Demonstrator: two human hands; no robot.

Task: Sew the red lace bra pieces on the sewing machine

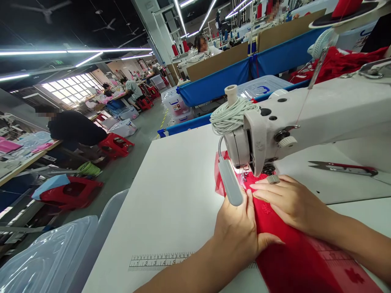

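A strip of red fabric (293, 256) lies on the white sewing table (171, 195) and runs under the needle of a white sewing machine (305, 118). My left hand (236, 228) rests flat on the fabric's left edge, thumb spread across the cloth, fingers partly hidden behind the machine's lamp (229, 181). My right hand (287, 201) lies flat on the fabric just right of it, fingers stretched toward the presser foot (244, 174). Both hands press the cloth and grip nothing.
Thread snips (342, 167) lie on the table to the right. A coil of white cord (230, 115) sits on the machine head. A ruler strip (159, 260) is stuck near the table's front edge. Clear plastic bins (49, 256) stand at the left. Other people work at distant tables.
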